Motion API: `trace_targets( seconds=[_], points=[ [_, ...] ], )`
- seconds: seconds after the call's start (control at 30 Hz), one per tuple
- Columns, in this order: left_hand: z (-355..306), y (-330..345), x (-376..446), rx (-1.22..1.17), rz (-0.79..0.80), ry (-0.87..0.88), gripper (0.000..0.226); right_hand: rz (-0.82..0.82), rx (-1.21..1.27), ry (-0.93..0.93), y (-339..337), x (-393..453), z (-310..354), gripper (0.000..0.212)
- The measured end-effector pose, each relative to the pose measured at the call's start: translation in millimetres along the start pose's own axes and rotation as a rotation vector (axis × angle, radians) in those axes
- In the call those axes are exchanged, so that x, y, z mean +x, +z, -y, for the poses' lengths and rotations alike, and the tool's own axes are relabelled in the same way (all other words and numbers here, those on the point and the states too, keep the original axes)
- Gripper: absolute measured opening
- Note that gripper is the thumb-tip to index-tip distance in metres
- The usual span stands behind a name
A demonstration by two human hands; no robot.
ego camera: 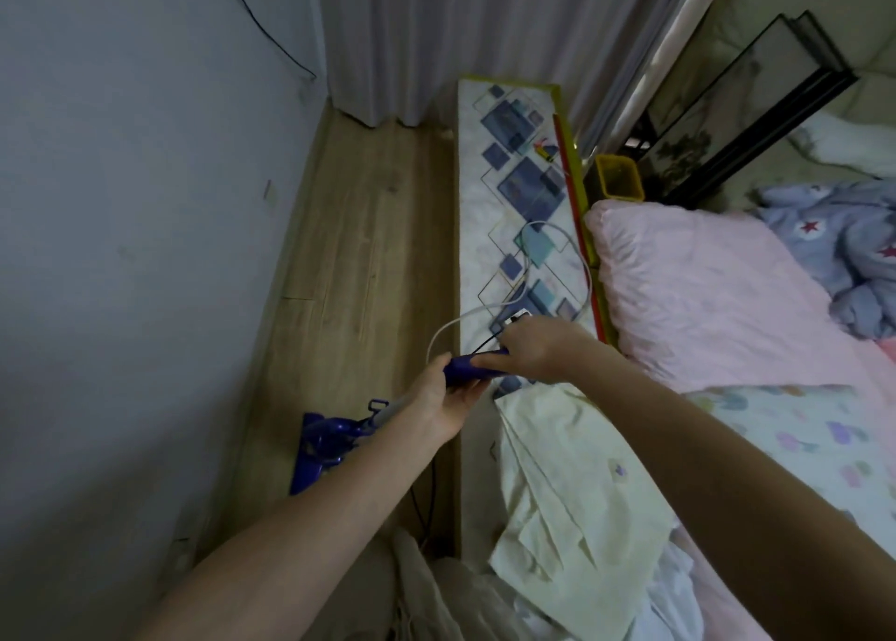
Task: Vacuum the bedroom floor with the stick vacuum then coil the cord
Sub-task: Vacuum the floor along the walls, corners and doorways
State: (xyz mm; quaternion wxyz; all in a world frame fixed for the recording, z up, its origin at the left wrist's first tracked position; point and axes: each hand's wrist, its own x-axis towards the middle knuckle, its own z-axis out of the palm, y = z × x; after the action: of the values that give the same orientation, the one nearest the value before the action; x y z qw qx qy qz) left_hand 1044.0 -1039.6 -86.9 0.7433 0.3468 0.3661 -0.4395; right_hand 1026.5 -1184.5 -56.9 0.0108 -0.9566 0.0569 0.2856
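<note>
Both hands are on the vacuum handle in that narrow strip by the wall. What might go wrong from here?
1. The white cable loops across the patterned ledge right behind the right hand; a pull on the purple handle may snag it.
2. The vacuum head sits on a tight strip of wood floor between wall and ledge, so it may bump either.
3. A black cord hangs below the left hand and may tangle.

Floor strip (359, 233) btwn wall (121, 204), ledge (509, 194)
</note>
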Motion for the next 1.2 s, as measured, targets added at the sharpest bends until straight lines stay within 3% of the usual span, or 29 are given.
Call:
trace_targets(
  seconds=[0.1, 0.37, 0.63, 0.9, 1.2],
  points=[
    [3.2, -7.3, 4.1, 0.004, 0.004, -0.027, 0.025, 0.014, 0.017, 0.009, 13.1, -4.8, 0.0, 0.07],
    [-22.9, -43.4, 5.2, -0.009, -0.058, 0.024, 0.012, 0.053, 0.077, -0.057, 17.8, 15.4, 41.9, 0.068],
    [-55.0, -75.4, 12.5, -0.091, -0.04, 0.105, 0.038, 0.032, 0.088, -0.115, -0.9, 43.2, 80.7, 0.067],
    [-61.7, -65.0, 15.1, -0.05, -0.068, 0.104, 0.039, 0.005, 0.128, -0.029, -0.4, 38.4, 81.2, 0.067],
    [-55.7, -22.9, 5.8, 0.035, 0.095, 0.036, 0.018, -0.036, -0.016, 0.055, -30.7, 17.1, 51.9, 0.072]
  ],
)
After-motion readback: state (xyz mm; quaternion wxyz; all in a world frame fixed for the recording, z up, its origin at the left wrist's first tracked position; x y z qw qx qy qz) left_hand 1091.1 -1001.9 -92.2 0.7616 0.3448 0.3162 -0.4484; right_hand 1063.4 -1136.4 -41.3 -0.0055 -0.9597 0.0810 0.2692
